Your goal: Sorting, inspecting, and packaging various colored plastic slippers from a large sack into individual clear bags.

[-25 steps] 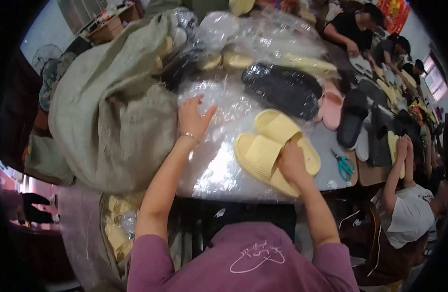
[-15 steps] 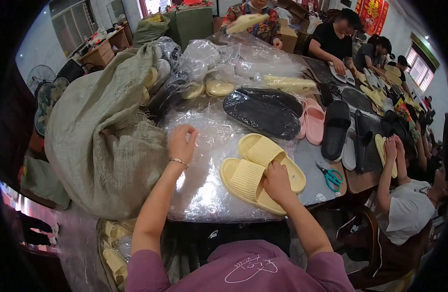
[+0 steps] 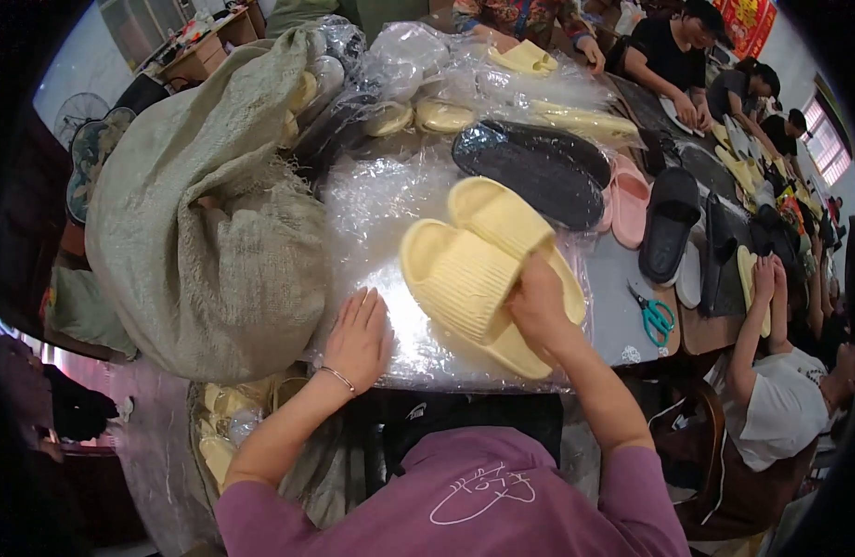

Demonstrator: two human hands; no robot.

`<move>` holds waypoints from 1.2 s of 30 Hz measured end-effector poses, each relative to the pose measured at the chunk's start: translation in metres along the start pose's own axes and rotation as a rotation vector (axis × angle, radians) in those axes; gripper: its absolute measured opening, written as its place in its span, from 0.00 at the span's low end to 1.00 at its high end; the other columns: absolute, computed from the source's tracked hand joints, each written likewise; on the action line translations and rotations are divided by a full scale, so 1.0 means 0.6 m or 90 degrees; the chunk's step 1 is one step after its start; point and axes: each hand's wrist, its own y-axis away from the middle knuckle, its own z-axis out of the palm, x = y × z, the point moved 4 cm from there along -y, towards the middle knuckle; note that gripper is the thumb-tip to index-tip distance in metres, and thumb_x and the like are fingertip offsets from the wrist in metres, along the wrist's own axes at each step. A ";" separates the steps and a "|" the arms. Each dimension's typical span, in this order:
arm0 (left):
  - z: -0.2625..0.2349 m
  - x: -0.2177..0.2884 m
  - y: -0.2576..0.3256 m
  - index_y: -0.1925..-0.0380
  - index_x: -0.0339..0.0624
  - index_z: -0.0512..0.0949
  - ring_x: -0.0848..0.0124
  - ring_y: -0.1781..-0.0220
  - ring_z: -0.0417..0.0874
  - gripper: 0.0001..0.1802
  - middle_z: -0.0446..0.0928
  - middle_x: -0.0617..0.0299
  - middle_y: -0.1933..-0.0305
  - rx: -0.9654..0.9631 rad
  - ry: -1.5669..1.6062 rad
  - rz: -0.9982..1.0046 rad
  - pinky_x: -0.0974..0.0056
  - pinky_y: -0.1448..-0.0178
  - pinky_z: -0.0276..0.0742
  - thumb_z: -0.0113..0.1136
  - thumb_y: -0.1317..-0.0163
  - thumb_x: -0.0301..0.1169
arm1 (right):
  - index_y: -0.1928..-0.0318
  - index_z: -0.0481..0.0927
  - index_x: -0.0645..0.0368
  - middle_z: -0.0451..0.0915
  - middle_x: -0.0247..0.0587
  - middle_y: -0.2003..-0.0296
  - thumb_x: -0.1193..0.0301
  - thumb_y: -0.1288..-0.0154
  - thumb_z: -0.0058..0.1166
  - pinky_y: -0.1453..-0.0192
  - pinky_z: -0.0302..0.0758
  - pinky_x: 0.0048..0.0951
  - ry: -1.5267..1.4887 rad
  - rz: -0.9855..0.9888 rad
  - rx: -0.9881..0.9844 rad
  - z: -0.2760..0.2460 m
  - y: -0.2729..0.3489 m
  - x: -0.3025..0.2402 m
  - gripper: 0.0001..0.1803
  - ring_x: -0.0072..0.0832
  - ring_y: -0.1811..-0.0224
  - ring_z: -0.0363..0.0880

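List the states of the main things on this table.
Left hand: open, holding nothing
Right hand: closed on yellow slippers
Yellow slippers: held, paired, straps up
Clear plastic: spread flat
Black footwear beyond yellow slippers: wrapped in clear film
Pink slippers: unheld, straps up
Teal-handled cutters: lying unheld
Woven sack: bulging, creased

Pale wall, brown desk, bright window at right

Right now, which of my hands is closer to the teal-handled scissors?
Right. Your right hand holds the yellow slippers, left of the scissors; your left hand is farther left, over clear plastic beside the sack.
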 end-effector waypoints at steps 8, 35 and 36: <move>0.067 -0.052 0.034 0.37 0.34 0.60 0.46 0.30 0.55 0.34 0.60 0.44 0.33 -0.173 0.017 -0.048 0.42 0.27 0.44 0.52 0.41 0.40 | 0.68 0.77 0.60 0.76 0.44 0.68 0.68 0.47 0.56 0.58 0.70 0.40 0.148 -0.336 0.045 0.156 -0.067 -0.033 0.09 0.40 0.65 0.76; 0.055 -0.044 0.032 0.32 0.33 0.52 0.48 0.25 0.46 0.39 0.50 0.45 0.27 -0.129 -0.062 -0.028 0.42 0.25 0.34 0.52 0.39 0.41 | 0.57 0.78 0.63 0.77 0.29 0.68 0.72 0.32 0.52 0.61 0.71 0.15 -0.670 0.234 0.187 -0.098 0.066 0.104 0.08 0.13 0.66 0.74; 0.052 -0.040 0.030 0.32 0.32 0.52 0.48 0.25 0.47 0.39 0.50 0.45 0.27 -0.126 -0.058 -0.025 0.43 0.25 0.34 0.52 0.39 0.40 | 0.57 0.78 0.63 0.77 0.29 0.68 0.72 0.32 0.52 0.61 0.71 0.15 -0.672 0.236 0.189 -0.100 0.071 0.107 0.08 0.13 0.66 0.74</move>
